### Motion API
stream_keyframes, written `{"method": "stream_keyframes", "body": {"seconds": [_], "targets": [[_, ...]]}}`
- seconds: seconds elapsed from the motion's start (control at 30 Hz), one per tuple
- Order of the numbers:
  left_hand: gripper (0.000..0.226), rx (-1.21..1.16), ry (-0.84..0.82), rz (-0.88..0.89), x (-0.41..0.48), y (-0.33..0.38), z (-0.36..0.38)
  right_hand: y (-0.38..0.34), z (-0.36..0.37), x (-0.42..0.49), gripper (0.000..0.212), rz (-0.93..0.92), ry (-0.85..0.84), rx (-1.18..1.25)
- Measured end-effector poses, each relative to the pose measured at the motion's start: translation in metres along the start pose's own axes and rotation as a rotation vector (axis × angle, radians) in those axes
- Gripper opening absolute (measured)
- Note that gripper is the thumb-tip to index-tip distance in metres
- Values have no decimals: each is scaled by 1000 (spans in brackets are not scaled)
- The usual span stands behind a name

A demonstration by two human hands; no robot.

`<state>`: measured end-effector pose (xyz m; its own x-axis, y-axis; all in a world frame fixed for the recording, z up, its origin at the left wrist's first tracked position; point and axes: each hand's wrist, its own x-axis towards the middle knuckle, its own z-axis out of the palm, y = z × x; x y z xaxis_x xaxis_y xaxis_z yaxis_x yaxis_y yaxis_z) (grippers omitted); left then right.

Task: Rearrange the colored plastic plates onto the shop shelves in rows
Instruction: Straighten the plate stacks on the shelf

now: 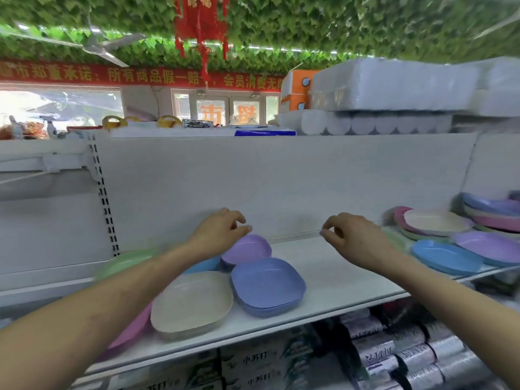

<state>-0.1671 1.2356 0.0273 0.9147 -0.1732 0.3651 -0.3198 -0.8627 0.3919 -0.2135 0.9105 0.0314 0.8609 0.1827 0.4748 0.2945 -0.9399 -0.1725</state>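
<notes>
On the white shelf (pixel 337 277) lie a purple plate (pixel 249 249), a blue plate (pixel 267 285) and a cream plate (pixel 191 301); a light blue plate (pixel 204 266), a green plate (pixel 126 261) and a pink plate (pixel 132 330) are partly hidden by my left arm. My left hand (pixel 219 232) hovers just above the purple plate's far rim, fingers loosely curled, holding nothing. My right hand (pixel 354 237) hangs over the bare middle of the shelf, fingers loosely curled and empty. At the right sits a heap of mixed plates (pixel 439 223), with a blue one (pixel 447 256) and a purple one (pixel 489 246) in front.
The shelf's white back panel (pixel 281 178) rises close behind both hands. White paper packs (pixel 394 88) are stacked on top of the unit. Boxes (pixel 253 361) and wrapped rolls (pixel 394 350) fill the shelf below.
</notes>
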Motion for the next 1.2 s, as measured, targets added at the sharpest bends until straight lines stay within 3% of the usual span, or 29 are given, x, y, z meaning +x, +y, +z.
{"method": "stream_keyframes", "body": {"seconds": [0.2, 0.33, 0.47, 0.6, 0.93, 1.13, 1.2], "targets": [[25, -42, -18, 121, 26, 107, 56, 106, -44, -29, 20, 94, 21, -5], [22, -85, -40, 180, 39, 168, 101, 179, -66, -57, 36, 167, 31, 32], [24, -117, -85, 221, 46, 217, 139, 236, -75, -86, 18, 271, 21, 66], [25, -146, -160, 239, 57, 252, 170, 283, -75, -108, 18, 373, 22, 90], [21, -153, -233, 305, 96, 298, 220, 319, -64, -119, 23, 533, -63, 228], [22, -148, -221, 253, 129, 289, 223, 315, -53, -91, 24, 512, -137, 323], [23, -118, -219, 246, 139, 281, 221, 311, -45, -82, 34, 502, -181, 326]]}}
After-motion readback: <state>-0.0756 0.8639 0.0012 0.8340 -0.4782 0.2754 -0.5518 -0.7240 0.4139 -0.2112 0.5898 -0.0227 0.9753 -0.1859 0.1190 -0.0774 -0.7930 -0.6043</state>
